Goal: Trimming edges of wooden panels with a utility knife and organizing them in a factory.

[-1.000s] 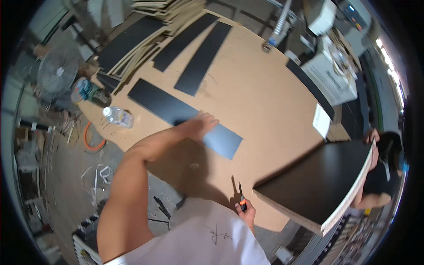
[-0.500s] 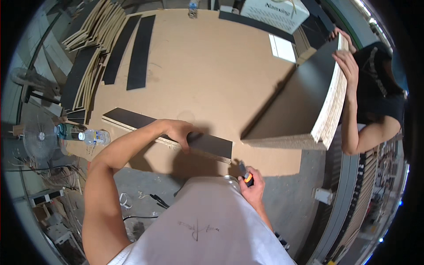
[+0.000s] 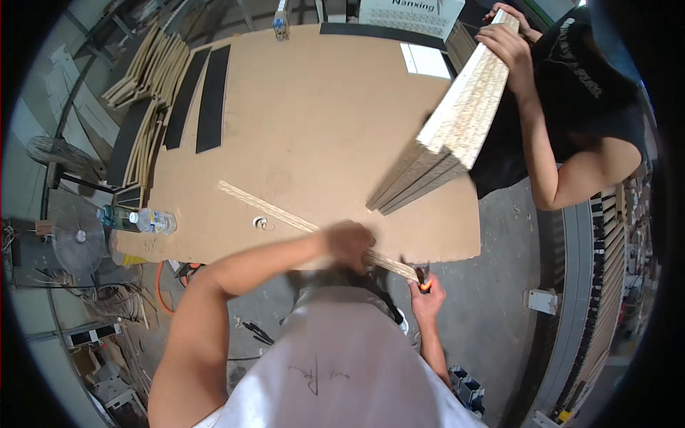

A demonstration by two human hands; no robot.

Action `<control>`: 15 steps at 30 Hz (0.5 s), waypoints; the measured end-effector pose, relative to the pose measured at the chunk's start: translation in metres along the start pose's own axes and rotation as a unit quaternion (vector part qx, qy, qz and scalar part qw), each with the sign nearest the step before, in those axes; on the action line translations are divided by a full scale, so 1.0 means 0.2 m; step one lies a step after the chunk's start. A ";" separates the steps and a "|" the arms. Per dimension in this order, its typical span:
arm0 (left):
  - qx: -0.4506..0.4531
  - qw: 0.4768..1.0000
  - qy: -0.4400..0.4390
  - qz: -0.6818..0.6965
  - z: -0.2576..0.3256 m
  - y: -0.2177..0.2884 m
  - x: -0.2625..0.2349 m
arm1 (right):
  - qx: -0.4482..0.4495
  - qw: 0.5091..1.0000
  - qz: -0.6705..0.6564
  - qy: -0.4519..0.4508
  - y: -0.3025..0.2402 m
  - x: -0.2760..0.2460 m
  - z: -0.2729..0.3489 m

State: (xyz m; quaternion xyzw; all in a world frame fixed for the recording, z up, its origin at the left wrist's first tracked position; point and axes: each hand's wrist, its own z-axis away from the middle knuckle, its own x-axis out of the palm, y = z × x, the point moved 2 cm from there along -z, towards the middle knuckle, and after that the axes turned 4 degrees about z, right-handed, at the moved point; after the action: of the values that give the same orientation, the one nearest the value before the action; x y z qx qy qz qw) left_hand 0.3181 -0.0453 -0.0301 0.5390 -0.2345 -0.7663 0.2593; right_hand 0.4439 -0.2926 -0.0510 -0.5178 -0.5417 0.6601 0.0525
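My left hand [image 3: 349,244] grips a long narrow board [image 3: 285,217] that stands on its edge across the near part of the brown worktable [image 3: 314,121], its raw chipboard edge facing up. My right hand [image 3: 426,296] is closed around a small tool with an orange handle [image 3: 424,284] at the board's near right end, by the table's front edge. Across the table a co-worker's hands [image 3: 503,43] hold a stack of thick panels [image 3: 446,132] tilted up on edge.
Two black strips [image 3: 203,100] lie at the table's far left beside stacked boards [image 3: 146,107]. A plastic water bottle [image 3: 146,221] rests at the left corner. A white sheet [image 3: 427,60] lies at the far right. A fan [image 3: 75,239] and cables sit on the floor at left.
The narrow black-faced board went from lying flat to standing on its edge under my left hand. The co-worker has tipped the panel stack steeper. My view has shifted over the table.
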 end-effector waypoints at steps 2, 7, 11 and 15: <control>-0.037 0.990 0.128 -0.048 -0.10 0.10 0.22 | 0.053 0.998 -0.017 -0.003 0.12 -0.09 0.01; -0.003 0.990 0.123 -0.068 -0.34 0.24 0.22 | 0.099 0.994 -0.009 0.047 0.41 -0.26 0.06; -0.024 0.993 0.072 -0.088 -0.41 0.29 0.13 | 0.227 0.961 -0.062 0.143 0.73 -0.40 0.20; -0.033 0.992 0.084 -0.087 -0.40 0.27 0.17 | 0.416 0.822 -0.389 0.021 0.77 -0.48 0.39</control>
State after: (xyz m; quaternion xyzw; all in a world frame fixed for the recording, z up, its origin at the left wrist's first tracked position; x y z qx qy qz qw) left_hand 0.3922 -0.1142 -0.0439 0.6111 -0.1390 -0.7452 0.2278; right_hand 0.5065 -0.4671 -0.1199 -0.2067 -0.3713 0.7361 0.5268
